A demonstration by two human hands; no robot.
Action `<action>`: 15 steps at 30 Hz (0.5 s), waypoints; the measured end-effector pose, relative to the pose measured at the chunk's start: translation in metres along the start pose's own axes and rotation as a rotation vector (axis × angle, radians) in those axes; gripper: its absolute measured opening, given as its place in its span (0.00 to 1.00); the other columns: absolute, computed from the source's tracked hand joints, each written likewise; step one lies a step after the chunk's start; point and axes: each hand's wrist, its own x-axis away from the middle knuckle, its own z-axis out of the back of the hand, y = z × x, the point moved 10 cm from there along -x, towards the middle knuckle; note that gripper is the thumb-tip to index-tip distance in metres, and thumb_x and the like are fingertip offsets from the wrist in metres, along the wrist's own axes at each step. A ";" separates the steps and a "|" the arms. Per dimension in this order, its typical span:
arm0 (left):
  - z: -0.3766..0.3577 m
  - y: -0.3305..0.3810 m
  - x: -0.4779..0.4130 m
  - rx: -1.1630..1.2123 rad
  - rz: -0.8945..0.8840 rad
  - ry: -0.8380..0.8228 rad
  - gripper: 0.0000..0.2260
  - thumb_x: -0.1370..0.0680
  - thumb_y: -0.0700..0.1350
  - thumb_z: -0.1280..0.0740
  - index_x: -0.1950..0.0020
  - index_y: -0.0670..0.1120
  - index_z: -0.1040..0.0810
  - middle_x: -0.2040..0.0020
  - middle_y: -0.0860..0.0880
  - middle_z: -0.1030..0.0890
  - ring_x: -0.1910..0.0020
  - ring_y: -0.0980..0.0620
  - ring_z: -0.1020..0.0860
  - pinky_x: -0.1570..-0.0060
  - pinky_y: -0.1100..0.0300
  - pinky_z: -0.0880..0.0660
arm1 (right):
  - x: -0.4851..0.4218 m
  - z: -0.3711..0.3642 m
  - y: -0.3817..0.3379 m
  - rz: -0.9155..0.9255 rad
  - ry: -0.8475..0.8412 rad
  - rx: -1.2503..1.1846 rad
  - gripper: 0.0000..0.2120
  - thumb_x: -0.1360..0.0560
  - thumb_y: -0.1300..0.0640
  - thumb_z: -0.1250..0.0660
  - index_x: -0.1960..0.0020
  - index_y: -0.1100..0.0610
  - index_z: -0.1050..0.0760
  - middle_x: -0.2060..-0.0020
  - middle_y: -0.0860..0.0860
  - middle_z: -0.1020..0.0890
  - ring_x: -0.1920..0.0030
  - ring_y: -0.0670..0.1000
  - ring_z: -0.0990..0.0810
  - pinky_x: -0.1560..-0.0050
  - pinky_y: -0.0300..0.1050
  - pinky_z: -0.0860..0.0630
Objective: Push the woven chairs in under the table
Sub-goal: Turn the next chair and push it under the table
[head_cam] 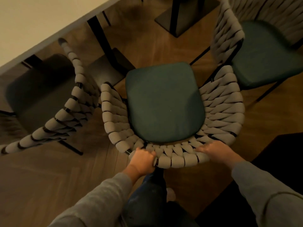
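**Both hands on the back, the seat not yet under the table**

The middle chair point(221, 112) stands out on the open floor, just in front of the person, with its whole seat in view. The table point(32, 22) is far and to the left, and its pale edge runs on a diagonal. The left hand point(143, 158) has its fingers curled tightly round the top rail point(177, 159) at the near left of the back. The right hand point(214, 150) lies over the rail at the near right, with its fingers on the weave. The blur hides how firmly it closes, so I cannot tell.

In my judgement the chair must first turn a little to the left, so that it faces the table edge squarely. Then both hands should push evenly and low, so the legs slide and do not tip. The black base plate point(105, 69) of a table leg sits just beside the far left corner of the seat, and a chair leg could catch on it.

The back is a curved shell of thick, soft grey cord wound over a thin black metal frame. The cushion point(164, 104) is dark green, smooth and rounded at its corners. The left chair point(70, 104) has the same weave and is already partly under the table. The right chair point(262, 54) stands out in the open. The floor point(164, 46) is smooth wood, so the chair should slide easily.
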 end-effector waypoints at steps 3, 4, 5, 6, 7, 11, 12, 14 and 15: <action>0.020 -0.002 -0.018 0.052 -0.018 -0.017 0.16 0.22 0.54 0.38 0.40 0.46 0.28 0.47 0.47 0.20 0.47 0.44 0.21 0.44 0.52 0.30 | -0.019 0.018 0.031 0.042 0.000 0.069 0.28 0.20 0.61 0.41 0.24 0.44 0.42 0.32 0.48 0.26 0.34 0.51 0.27 0.35 0.49 0.28; 0.026 -0.003 -0.025 0.044 -0.031 -0.019 0.17 0.22 0.55 0.38 0.39 0.46 0.29 0.46 0.46 0.20 0.47 0.44 0.22 0.46 0.52 0.30 | -0.025 0.025 0.039 0.055 0.005 0.087 0.28 0.20 0.61 0.41 0.24 0.44 0.41 0.31 0.48 0.26 0.34 0.51 0.27 0.36 0.48 0.28; 0.033 -0.005 -0.032 0.033 -0.045 -0.018 0.19 0.23 0.56 0.38 0.37 0.46 0.30 0.45 0.46 0.20 0.47 0.43 0.22 0.46 0.52 0.30 | -0.031 0.033 0.048 0.066 0.011 0.095 0.27 0.20 0.61 0.42 0.24 0.44 0.41 0.31 0.47 0.27 0.34 0.50 0.27 0.37 0.47 0.27; 0.039 -0.006 -0.037 0.029 -0.059 -0.015 0.22 0.23 0.57 0.38 0.34 0.46 0.32 0.44 0.45 0.21 0.46 0.43 0.22 0.46 0.51 0.29 | -0.035 0.042 0.054 0.071 0.015 0.101 0.27 0.20 0.61 0.42 0.24 0.44 0.40 0.31 0.47 0.27 0.33 0.50 0.27 0.37 0.47 0.27; 0.044 -0.008 -0.043 0.028 -0.071 -0.018 0.26 0.23 0.57 0.37 0.30 0.46 0.35 0.42 0.44 0.22 0.44 0.42 0.23 0.45 0.51 0.29 | -0.039 0.050 0.060 0.074 0.019 0.106 0.26 0.20 0.61 0.42 0.24 0.44 0.40 0.30 0.46 0.28 0.33 0.49 0.27 0.37 0.46 0.28; 0.069 -0.015 -0.071 0.057 -0.077 -0.013 0.31 0.23 0.52 0.35 0.23 0.48 0.43 0.41 0.44 0.23 0.44 0.43 0.23 0.44 0.51 0.28 | -0.059 0.082 0.091 0.086 0.050 0.127 0.25 0.19 0.57 0.41 0.25 0.43 0.38 0.30 0.45 0.28 0.31 0.48 0.29 0.34 0.47 0.30; 0.075 -0.016 -0.078 0.078 -0.067 0.001 0.30 0.23 0.50 0.36 0.23 0.49 0.43 0.41 0.44 0.22 0.45 0.44 0.23 0.46 0.52 0.29 | -0.064 0.088 0.099 0.089 0.054 0.138 0.25 0.19 0.57 0.40 0.25 0.43 0.38 0.30 0.45 0.28 0.31 0.48 0.29 0.33 0.47 0.31; 0.086 -0.018 -0.091 0.111 -0.037 0.012 0.29 0.22 0.49 0.36 0.24 0.49 0.43 0.42 0.45 0.22 0.47 0.44 0.22 0.50 0.53 0.29 | -0.075 0.099 0.117 0.100 0.053 0.162 0.25 0.19 0.57 0.40 0.25 0.43 0.39 0.30 0.45 0.28 0.30 0.48 0.30 0.31 0.48 0.32; 0.092 -0.019 -0.097 0.123 -0.021 0.013 0.28 0.22 0.48 0.36 0.24 0.49 0.42 0.43 0.45 0.21 0.47 0.44 0.22 0.51 0.53 0.29 | -0.080 0.104 0.126 0.106 0.049 0.171 0.25 0.20 0.57 0.41 0.25 0.43 0.40 0.29 0.45 0.29 0.30 0.48 0.31 0.31 0.48 0.32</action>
